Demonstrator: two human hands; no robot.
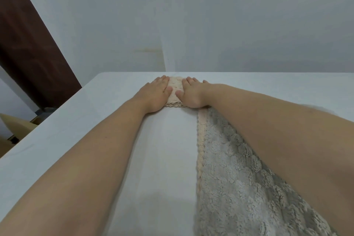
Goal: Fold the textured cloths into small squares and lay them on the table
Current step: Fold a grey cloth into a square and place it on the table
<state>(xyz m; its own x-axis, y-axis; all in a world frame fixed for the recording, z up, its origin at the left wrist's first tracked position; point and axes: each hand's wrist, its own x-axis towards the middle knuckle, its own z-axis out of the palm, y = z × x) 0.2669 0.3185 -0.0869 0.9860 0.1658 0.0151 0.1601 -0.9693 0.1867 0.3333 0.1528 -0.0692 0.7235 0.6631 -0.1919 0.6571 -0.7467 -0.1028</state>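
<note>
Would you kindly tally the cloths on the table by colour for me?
beige folded cloth, pressed flat under the left hand and right hand: 1
grey fluffy cloth, not yet folded: 1
Total: 2
The beige strip along the grey cloth's left edge may be its trim or a third cloth beneath it; I cannot tell which.
</note>
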